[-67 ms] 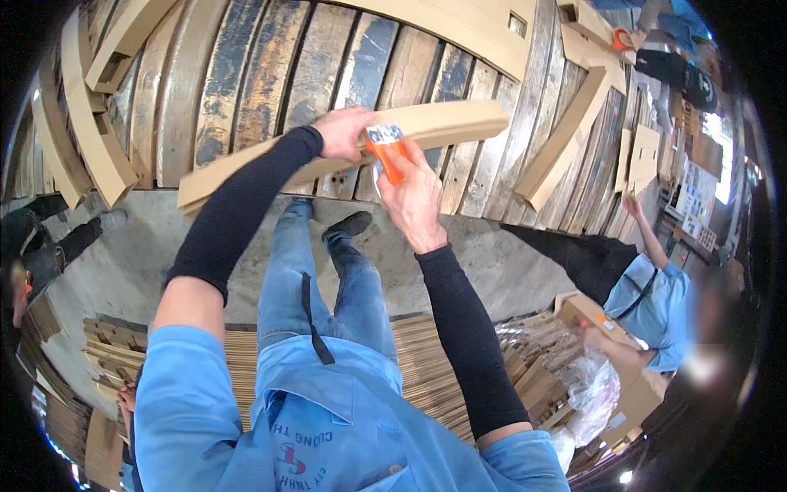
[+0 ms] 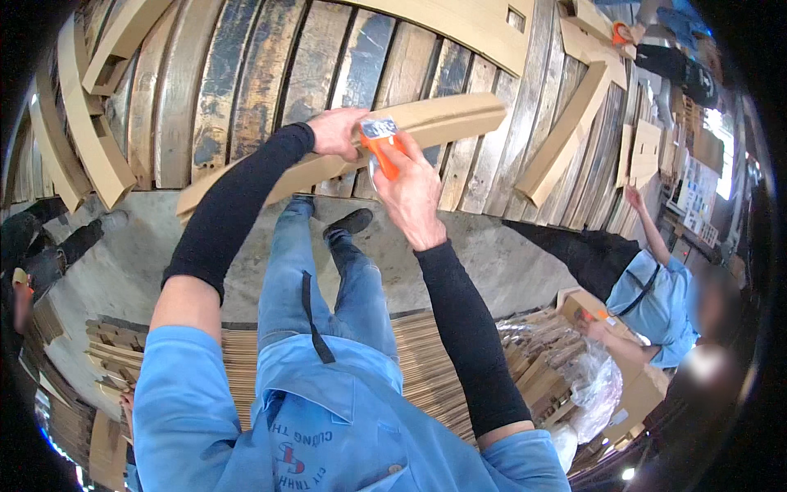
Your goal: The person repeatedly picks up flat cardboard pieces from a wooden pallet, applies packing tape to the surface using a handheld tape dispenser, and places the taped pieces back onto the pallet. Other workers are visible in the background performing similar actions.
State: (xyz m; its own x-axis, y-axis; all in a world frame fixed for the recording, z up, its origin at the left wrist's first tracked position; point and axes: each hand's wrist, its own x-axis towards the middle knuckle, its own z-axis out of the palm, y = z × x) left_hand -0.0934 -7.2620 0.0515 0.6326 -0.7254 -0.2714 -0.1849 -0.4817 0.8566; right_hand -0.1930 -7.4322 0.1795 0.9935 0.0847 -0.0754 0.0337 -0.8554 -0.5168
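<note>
A long, narrow folded cardboard piece [image 2: 447, 120] lies slantwise above the near edge of the wooden slats, its right end farther away than its left. My left hand [image 2: 338, 132] grips it around the middle, with the fingertips partly hidden. Beside it, my right hand [image 2: 410, 193] is closed round an orange hand-held tape dispenser [image 2: 384, 154]. The dispenser's silvery head is over the cardboard, close to my left fingers. My left forearm covers part of the cardboard's left portion.
Wooden slats [image 2: 270, 82] form the work surface. Folded cardboard lengths [image 2: 98, 139] lie at left, another [image 2: 566, 135] at right, and a flat cardboard sheet [image 2: 467, 29] at the far side. Stacked cardboard [image 2: 430, 361] is behind me. A co-worker [image 2: 648, 295] stands at right near clear plastic wrap [image 2: 594, 389].
The orange tape dispenser and my right hand have shifted slightly left and away from me. The cardboard's right end has moved slightly farther away; my left hand stays on it.
</note>
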